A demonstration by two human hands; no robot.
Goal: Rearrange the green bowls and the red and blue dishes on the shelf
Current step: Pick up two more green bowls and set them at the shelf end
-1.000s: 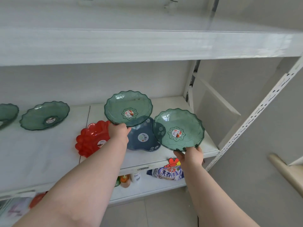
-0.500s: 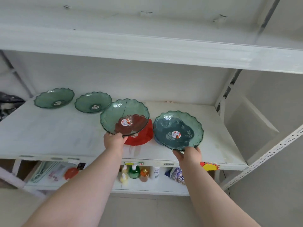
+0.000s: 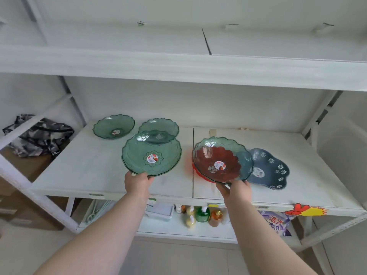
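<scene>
A white shelf (image 3: 89, 175) spans the middle of the frame, with another board above it across the upper part. Two bare forearms are extended upward from the bottom edge, one from the lower left and one from the lower centre-right, both reaching toward the front of the shelf.

The left hand (image 3: 137, 184) is closed around the near rim of a transparent green bowl (image 3: 152, 152), which is held tilted toward the camera at centre frame. The right hand (image 3: 235, 190) is gripped on the near rim of a second green bowl (image 3: 222, 159), likewise tilted, right of centre. Through this bowl a red dish (image 3: 195, 171) is seen lying on the shelf, its edge showing at the bowl's lower left. A blue dish (image 3: 270, 169) with white flower marks lies just to the right, partly covered by the bowl's rim.

Two more green bowls rest at the back of the shelf: one (image 3: 113, 127) left of centre, another (image 3: 158, 127) partly hidden behind the left-hand bowl.

At the lower centre, small bottles (image 3: 201, 214) are seen on a lower shelf.
</scene>
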